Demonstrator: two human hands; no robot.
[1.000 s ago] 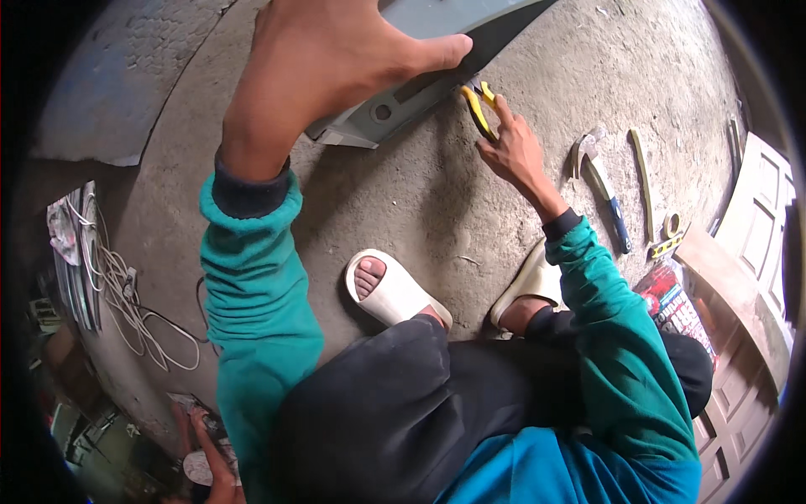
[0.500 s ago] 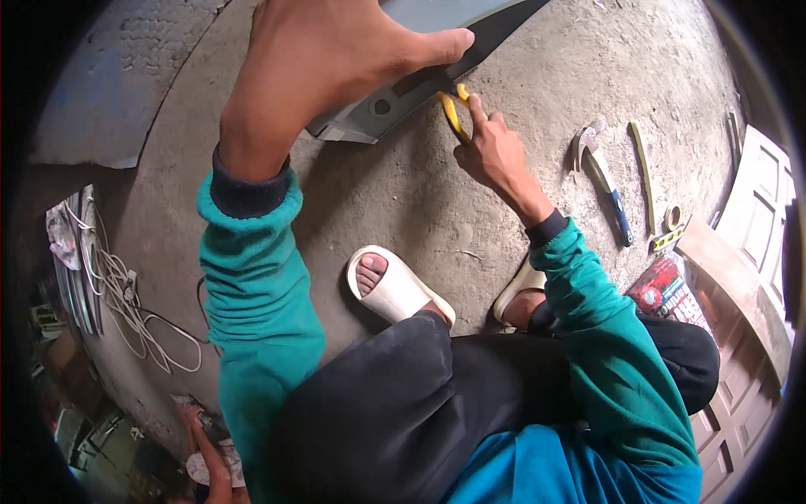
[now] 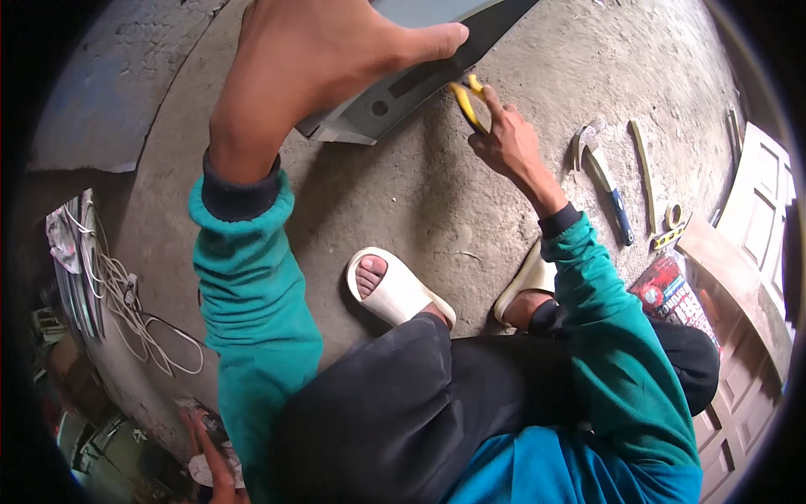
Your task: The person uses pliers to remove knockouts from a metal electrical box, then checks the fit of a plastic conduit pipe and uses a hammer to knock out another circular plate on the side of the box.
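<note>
At the top, a grey sheet-metal casing (image 3: 357,124) is tilted above the concrete floor, with a round hole and a long slot in its near side. My left hand (image 3: 306,71) grips it, thumb along the upper edge; the other fingers are hidden behind the hand and out of frame. Yellow-handled pliers (image 3: 467,107) are in my right hand (image 3: 510,144), the index finger stretched along one handle. The handles stand apart. Their dark jaws are at the casing's lower right edge; whether they bite on the metal cannot be made out.
To the right lie a claw hammer (image 3: 606,181), a thin strip (image 3: 643,172), a tape roll (image 3: 673,215), a small yellow level (image 3: 667,239) and a red printed bag (image 3: 672,290). Panelled boards (image 3: 760,189) lie beyond. A coiled white cable (image 3: 126,294) is at left; another person's arm (image 3: 214,458) shows lower left.
My right hand and the pliers have shifted a little to the right. My left hand has moved slightly left, still on the casing, which has barely shifted.
</note>
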